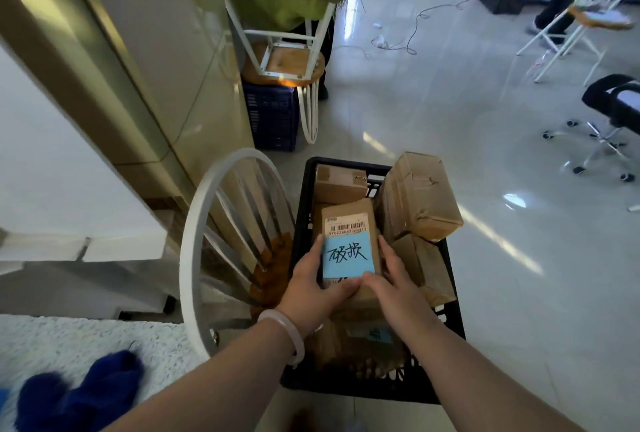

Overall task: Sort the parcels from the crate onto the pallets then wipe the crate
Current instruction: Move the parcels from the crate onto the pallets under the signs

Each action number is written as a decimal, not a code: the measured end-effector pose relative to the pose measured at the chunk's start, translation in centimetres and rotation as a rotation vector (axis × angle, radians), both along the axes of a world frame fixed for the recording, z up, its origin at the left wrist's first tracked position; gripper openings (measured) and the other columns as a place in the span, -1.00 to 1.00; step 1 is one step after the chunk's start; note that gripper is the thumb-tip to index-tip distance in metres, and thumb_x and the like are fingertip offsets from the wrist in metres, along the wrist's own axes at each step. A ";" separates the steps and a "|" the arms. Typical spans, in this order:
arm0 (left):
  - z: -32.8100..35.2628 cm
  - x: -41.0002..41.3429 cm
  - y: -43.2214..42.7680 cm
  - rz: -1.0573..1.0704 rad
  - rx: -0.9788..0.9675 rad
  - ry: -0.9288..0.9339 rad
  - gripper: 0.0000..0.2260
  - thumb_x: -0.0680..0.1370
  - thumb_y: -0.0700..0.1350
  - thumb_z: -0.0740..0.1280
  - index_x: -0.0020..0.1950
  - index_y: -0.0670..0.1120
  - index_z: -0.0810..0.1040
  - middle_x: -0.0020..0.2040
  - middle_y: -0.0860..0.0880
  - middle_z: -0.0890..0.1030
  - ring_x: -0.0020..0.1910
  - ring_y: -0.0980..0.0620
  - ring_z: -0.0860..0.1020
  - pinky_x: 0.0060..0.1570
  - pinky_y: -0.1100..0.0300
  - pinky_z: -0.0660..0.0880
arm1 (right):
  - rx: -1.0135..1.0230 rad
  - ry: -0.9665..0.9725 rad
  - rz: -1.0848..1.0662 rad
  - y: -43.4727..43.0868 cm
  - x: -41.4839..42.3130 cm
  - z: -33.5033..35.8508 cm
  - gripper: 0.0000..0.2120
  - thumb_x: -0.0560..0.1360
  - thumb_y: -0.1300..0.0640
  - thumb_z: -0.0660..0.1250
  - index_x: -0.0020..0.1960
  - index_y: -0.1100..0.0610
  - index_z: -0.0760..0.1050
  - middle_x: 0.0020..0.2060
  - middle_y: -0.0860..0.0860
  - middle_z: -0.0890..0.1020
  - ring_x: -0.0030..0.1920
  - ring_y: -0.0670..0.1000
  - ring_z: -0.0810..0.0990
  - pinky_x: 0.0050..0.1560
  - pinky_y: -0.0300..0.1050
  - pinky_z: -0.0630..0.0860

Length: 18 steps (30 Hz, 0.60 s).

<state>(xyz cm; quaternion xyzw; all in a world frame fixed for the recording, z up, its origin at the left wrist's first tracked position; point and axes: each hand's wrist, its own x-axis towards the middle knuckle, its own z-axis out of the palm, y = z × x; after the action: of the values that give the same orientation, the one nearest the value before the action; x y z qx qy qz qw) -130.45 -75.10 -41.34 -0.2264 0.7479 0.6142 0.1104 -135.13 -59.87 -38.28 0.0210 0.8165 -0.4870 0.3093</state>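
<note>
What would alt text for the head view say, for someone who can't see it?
The left hand and right hand grip a brown parcel bearing a barcode label and a blue handwritten note, inside a black crate packed with more brown parcels. The crate sits on a glossy tiled floor, a white chair back beside its left edge.
</note>
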 end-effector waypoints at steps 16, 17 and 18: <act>9.0 8.1 4.4 0.209 -0.041 0.275 -0.18 0.48 0.03 0.43 0.45 0.50 -0.08 0.37 0.11 0.35 0.25 0.10 0.49 0.19 0.17 0.53 | -0.116 0.237 0.444 4.2 3.8 9.0 -0.24 0.62 0.13 0.24 0.39 -0.54 -0.16 0.40 -0.13 0.33 0.26 -0.10 0.42 0.02 -0.27 0.42; 9.2 9.4 4.8 0.235 -0.049 0.278 -0.17 0.43 0.06 0.44 0.42 0.53 -0.06 0.38 0.08 0.37 0.28 0.08 0.49 0.23 0.08 0.52 | -0.117 0.232 0.486 4.4 4.3 9.0 -0.24 0.61 0.13 0.23 0.41 -0.54 -0.13 0.43 -0.13 0.32 0.29 -0.08 0.41 0.07 -0.23 0.41; 9.3 10.6 5.3 0.259 -0.052 0.292 -0.18 0.40 0.08 0.45 0.40 0.54 -0.03 0.39 0.07 0.38 0.29 0.07 0.50 0.24 0.04 0.52 | -0.125 0.224 0.526 4.5 4.9 9.0 -0.25 0.61 0.14 0.22 0.41 -0.55 -0.09 0.44 -0.13 0.30 0.31 -0.08 0.39 0.12 -0.20 0.42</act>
<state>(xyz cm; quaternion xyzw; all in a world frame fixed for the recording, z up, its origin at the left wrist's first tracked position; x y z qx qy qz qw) -119.84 -69.84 -32.01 -0.2319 0.7361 0.6302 -0.0847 -130.24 -55.37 -29.30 -0.2647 0.7913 -0.4388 0.3334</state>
